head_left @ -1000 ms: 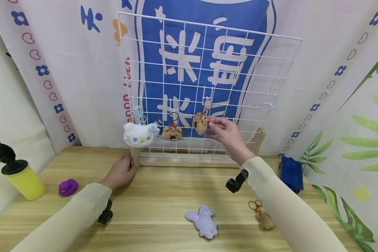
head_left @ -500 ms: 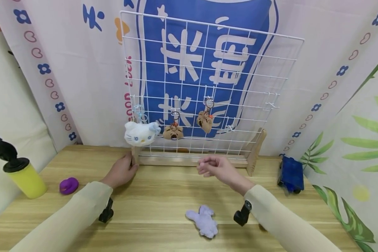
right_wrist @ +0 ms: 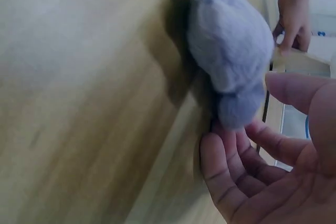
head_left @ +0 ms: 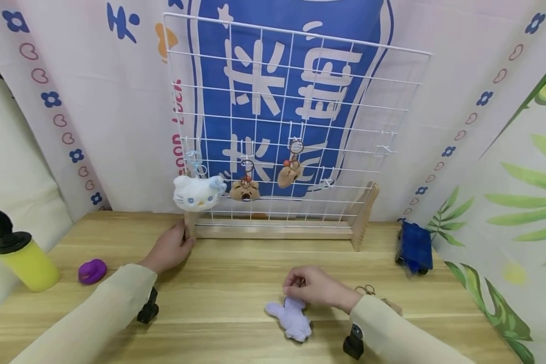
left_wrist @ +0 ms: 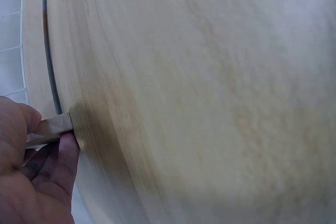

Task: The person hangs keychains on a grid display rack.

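A white wire grid rack on a wooden base stands at the back of the table. My left hand pinches the left wooden foot of that rack between thumb and fingers. Nearer the front lies a lilac plush toy, and my right hand is at its far end. In the right wrist view, the fingertips lie right by the plush's narrow end, thumb apart from them. On the rack's hooks hang a white cat-head plush and two brown bear-head keychains, one in the middle and one higher to its right.
Another brown keychain lies partly behind the right sleeve. A blue toy vehicle stands at the back right. To the left are a purple toy and a yellow bottle with a black top. A printed curtain hangs behind.
My right hand has let go of the upper bear-head keychain, which now hangs from its hook and has turned. The hand has come down to the lilac plush. My left hand stays on the rack's foot.
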The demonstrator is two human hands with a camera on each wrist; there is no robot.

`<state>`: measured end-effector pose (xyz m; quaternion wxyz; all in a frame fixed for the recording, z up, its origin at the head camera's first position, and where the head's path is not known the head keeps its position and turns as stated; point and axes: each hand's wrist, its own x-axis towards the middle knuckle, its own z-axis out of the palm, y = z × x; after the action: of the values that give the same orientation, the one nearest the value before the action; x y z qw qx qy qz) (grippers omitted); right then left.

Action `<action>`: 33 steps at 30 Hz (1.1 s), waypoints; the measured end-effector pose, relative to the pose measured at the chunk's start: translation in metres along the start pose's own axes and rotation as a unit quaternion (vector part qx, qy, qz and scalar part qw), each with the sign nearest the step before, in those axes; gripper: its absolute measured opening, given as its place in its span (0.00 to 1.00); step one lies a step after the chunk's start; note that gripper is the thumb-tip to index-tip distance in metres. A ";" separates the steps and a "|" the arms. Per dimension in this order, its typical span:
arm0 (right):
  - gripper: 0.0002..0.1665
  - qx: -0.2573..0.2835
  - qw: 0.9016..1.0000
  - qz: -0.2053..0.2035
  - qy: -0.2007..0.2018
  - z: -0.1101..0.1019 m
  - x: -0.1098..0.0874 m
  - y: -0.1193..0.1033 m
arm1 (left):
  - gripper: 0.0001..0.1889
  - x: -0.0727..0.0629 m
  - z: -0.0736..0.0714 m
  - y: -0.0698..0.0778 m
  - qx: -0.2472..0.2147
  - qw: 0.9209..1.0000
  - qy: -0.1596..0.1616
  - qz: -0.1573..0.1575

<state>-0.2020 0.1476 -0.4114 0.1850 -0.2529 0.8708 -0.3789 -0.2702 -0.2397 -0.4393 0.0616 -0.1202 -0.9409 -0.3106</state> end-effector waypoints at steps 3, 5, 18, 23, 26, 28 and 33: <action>0.11 -0.016 1.000 0.007 -0.004 0.004 -0.004 -0.003 | 0.24 -0.001 0.000 -0.001 -0.001 1.000 0.001 0.003; 0.11 -0.019 1.000 0.010 -0.005 0.007 -0.005 -0.004 | 0.23 -0.002 0.000 0.000 0.001 1.000 0.001 0.004; 0.12 -0.013 0.998 0.001 -0.054 0.012 -0.011 -0.012 | 0.25 -0.002 0.000 0.002 0.000 1.000 0.004 0.002; 0.12 -0.030 0.997 -0.018 -0.062 0.013 -0.013 -0.014 | 0.23 -0.003 -0.001 0.003 0.005 1.000 0.005 0.002; 0.12 -0.061 0.995 -0.047 -0.063 0.013 -0.014 -0.014 | 0.23 -0.003 -0.001 0.003 0.006 1.000 0.006 0.004; 0.11 -0.086 0.993 -0.058 -0.061 0.013 -0.015 -0.014 | 0.22 -0.003 -0.001 0.003 0.006 1.000 0.007 0.007; 0.10 -0.110 0.991 -0.049 -0.052 0.015 -0.017 -0.016 | 0.17 -0.002 -0.001 0.003 0.007 1.000 0.010 0.012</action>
<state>-0.1761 0.1398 -0.4066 0.1825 -0.3334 0.8830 -0.2753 -0.2671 -0.2386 -0.4372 0.0751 -0.1281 -0.9410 -0.3041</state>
